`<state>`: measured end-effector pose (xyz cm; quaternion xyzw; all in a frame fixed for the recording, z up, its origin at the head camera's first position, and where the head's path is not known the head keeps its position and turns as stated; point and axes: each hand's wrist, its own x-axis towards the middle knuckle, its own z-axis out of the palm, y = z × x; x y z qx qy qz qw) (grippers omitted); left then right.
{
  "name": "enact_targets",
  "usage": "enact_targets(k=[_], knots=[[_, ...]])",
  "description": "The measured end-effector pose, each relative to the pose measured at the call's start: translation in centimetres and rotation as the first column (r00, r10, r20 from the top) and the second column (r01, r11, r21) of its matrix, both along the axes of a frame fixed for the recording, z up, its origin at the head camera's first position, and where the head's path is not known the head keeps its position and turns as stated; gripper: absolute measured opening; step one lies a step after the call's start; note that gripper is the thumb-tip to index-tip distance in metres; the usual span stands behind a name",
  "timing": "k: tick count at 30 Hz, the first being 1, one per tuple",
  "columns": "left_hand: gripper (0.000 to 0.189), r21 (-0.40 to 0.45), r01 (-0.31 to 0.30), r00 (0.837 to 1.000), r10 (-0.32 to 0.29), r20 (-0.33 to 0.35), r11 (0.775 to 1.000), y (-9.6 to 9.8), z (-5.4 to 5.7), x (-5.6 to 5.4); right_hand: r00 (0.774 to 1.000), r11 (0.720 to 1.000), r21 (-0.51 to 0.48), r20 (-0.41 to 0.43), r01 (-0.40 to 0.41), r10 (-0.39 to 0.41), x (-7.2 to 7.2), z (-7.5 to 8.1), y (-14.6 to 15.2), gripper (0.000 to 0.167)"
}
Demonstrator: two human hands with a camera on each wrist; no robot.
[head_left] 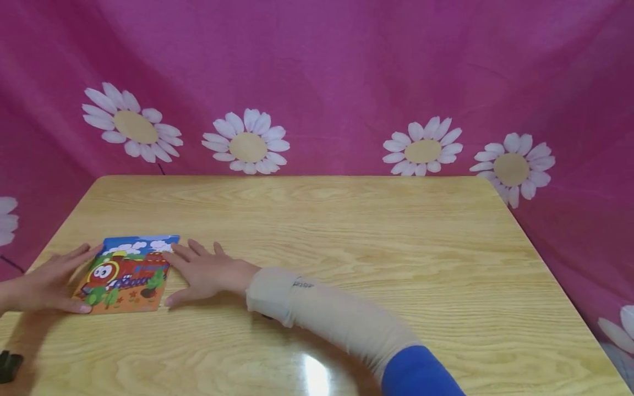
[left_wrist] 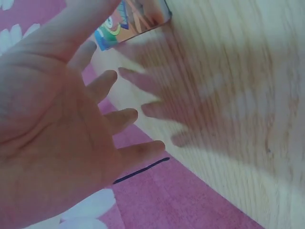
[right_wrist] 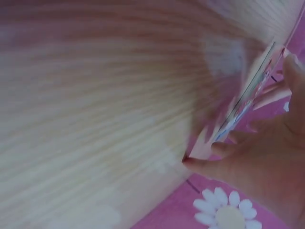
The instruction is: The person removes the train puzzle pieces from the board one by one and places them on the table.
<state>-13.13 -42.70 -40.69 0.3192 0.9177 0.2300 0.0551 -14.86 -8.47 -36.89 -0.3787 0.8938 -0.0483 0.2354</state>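
Observation:
A flat, square picture board (head_left: 131,278) printed with a smiling red cartoon train lies on the left part of the table. Along its left edge is my left hand (head_left: 54,281), fingers spread, with the thumb tip at the near corner and the fingertips at the far one. My right hand (head_left: 208,275) is at the opposite edge, its fingers straight and fanned, fingertips overlapping the upper right of the picture. Seen nearly edge-on in the right wrist view, the board (right_wrist: 248,98) looks thin. Only a corner of the board (left_wrist: 143,21) shows in the left wrist view.
The wood-grain table (head_left: 371,247) extends far to the right of the board. A magenta cloth with large white daisies (head_left: 247,146) hangs behind and beside it. A small black object (head_left: 10,367) shows at the lower left edge of the head view.

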Motion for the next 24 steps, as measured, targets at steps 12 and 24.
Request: enact_targets(k=[12, 24], knots=[[0.127, -0.001, -0.013, 0.996, 0.013, 0.087, 1.000, 0.9, 0.5, 0.0, 0.982, 0.990, 0.058, -0.147, 0.128, -0.118, 1.1, -1.0, -4.1, 0.091], [0.129, -0.235, -0.124, 0.982, 0.153, 0.110, 0.964, 2.8, 1.7, 0.4, 0.985, 0.993, 0.046, -0.134, 0.112, -0.105, 0.7, -1.3, -2.9, 0.095]])
